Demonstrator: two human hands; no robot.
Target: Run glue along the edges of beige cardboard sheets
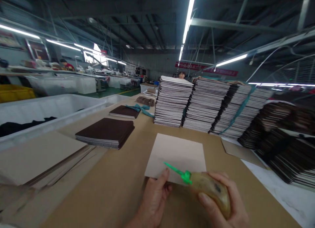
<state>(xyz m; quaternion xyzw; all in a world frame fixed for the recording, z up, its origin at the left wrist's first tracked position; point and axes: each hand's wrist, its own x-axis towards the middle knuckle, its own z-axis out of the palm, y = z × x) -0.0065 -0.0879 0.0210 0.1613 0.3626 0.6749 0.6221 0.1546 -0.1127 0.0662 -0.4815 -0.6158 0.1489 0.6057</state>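
Note:
A pale square sheet [176, 152] is in front of me, its near edge toward my body. My left hand [156, 196] pinches that edge, thumb on top and fingers curled below. Wrapped in my right hand [225, 201] is a yellowish squeeze bottle [209, 188] with dark marks on its side. Its thin green nozzle [176, 170] points left over the sheet, the tip close to my left thumb. Whether the tip touches the surface I cannot tell.
Beyond the sheet stand tall stacks of panels [172, 101], one tied with a teal strip [240, 111]. Dark brown panels [105, 132] lie in a low pile to the left. A white bin [61, 104] runs along the left side, and cardboard [39, 155] lies nearer me.

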